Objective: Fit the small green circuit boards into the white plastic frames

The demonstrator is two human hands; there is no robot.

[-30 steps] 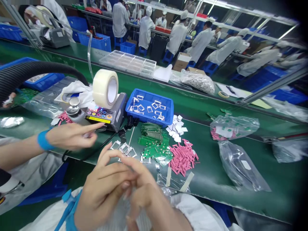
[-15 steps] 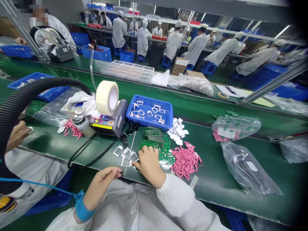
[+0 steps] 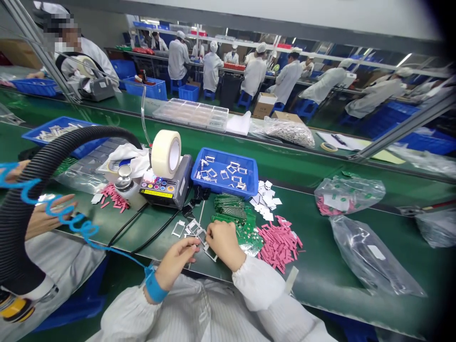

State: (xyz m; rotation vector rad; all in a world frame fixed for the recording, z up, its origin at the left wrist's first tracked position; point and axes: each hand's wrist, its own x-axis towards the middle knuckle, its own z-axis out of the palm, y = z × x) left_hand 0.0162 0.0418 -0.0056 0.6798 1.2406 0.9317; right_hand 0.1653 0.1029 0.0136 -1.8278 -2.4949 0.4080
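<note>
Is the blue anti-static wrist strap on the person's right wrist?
No, the blue anti-static wrist strap is on the wrist of the left hand, while the right hand shows only a white cuff.

Small silver metal frames point(image 3: 211, 253), thin and rectangular, lying flat, one just below the right hand point(image 3: 224, 244), others loosely piled past the fingertips

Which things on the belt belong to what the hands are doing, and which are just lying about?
In hand: left hand, right hand, loose metal frames.
Lying about: green circuit boards, pink strips, tape roll, blue tray of frames.
</note>
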